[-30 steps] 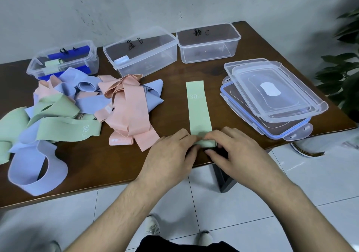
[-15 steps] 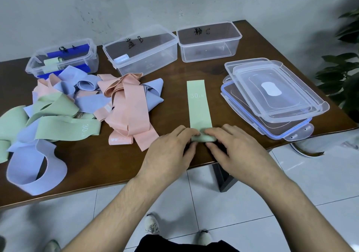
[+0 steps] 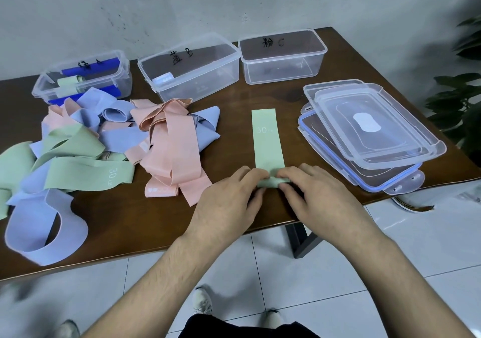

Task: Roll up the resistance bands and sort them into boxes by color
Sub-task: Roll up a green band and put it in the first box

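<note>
A green resistance band [image 3: 266,139] lies flat and straight on the brown table [image 3: 125,223], its near end curled into a small roll. My left hand [image 3: 229,202] and my right hand [image 3: 320,199] pinch that roll from either side at the table's front. A tangled pile holds green bands [image 3: 86,171], pink bands [image 3: 171,152] and lilac bands [image 3: 44,233] on the left. Three clear boxes stand at the back: the left box [image 3: 83,77] holds green rolls and blue pieces, the middle box [image 3: 190,69] one small roll, the right box [image 3: 283,56] nothing.
Stacked clear lids [image 3: 369,134] lie on the table's right side, overhanging the front edge. A potted plant [image 3: 466,98] stands beyond the right edge. White floor tiles and my shoes show below the table edge.
The roll at the band's near end has moved a little away from me along the strip, and both hands have followed it.
</note>
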The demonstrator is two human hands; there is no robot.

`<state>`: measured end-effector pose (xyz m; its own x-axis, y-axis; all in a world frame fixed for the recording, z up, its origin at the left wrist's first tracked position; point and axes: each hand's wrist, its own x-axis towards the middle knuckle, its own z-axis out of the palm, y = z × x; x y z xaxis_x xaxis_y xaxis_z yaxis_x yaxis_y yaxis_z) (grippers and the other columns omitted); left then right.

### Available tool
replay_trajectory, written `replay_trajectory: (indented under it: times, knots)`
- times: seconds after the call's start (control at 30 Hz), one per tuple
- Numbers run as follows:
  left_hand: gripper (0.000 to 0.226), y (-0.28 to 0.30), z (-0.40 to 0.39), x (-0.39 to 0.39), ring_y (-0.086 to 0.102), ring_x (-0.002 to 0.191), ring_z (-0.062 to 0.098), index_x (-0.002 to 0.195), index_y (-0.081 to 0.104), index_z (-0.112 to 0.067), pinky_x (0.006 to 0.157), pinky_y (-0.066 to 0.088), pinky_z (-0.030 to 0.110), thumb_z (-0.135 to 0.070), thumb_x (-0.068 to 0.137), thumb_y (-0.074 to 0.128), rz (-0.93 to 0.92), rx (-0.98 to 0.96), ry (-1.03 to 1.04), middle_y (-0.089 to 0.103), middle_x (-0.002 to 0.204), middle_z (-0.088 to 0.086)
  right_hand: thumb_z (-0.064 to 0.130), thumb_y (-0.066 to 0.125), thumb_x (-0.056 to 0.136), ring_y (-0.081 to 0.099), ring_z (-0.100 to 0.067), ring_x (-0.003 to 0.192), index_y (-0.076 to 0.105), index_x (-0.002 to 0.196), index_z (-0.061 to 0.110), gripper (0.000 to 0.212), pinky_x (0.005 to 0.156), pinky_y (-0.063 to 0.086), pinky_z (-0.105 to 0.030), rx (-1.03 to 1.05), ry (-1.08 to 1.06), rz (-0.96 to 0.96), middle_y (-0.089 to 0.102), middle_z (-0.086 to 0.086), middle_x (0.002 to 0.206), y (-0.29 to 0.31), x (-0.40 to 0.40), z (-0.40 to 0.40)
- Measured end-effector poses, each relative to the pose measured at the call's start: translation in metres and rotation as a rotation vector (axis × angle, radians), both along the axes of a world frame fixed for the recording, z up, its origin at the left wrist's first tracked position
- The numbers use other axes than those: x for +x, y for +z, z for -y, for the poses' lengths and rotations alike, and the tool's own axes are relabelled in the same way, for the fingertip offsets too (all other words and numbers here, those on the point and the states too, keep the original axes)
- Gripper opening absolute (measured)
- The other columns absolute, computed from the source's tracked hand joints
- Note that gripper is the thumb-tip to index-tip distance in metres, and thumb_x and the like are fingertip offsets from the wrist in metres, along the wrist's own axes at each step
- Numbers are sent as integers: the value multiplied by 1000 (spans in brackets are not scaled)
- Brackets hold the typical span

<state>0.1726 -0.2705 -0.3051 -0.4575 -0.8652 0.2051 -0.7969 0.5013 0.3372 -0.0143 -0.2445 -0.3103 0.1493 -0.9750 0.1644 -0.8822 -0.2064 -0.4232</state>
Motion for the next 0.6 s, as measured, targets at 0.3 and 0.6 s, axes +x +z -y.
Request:
replay_trajectory:
  times: [0.3, 0.6]
  knots:
    - [33, 0, 12, -2, 60, 84, 12, 131, 54, -31, 56, 40, 21, -39, 102, 43, 64, 31, 22, 54, 111, -14, 35, 58, 96, 46, -11, 82, 52, 127, 34, 32, 68, 39, -23, 1, 34, -10, 42, 15, 89, 5, 0, 2]
    - [33, 6, 19, -3, 59, 78, 12, 130, 48, -35, 57, 44, 24, -44, 98, 50, 75, 71, -13, 51, 105, -15, 37, 53, 99, 45, -10, 91, 52, 132, 32, 33, 75, 37, -21, 40, 37, -41, 41, 15, 95, 8, -4, 13]
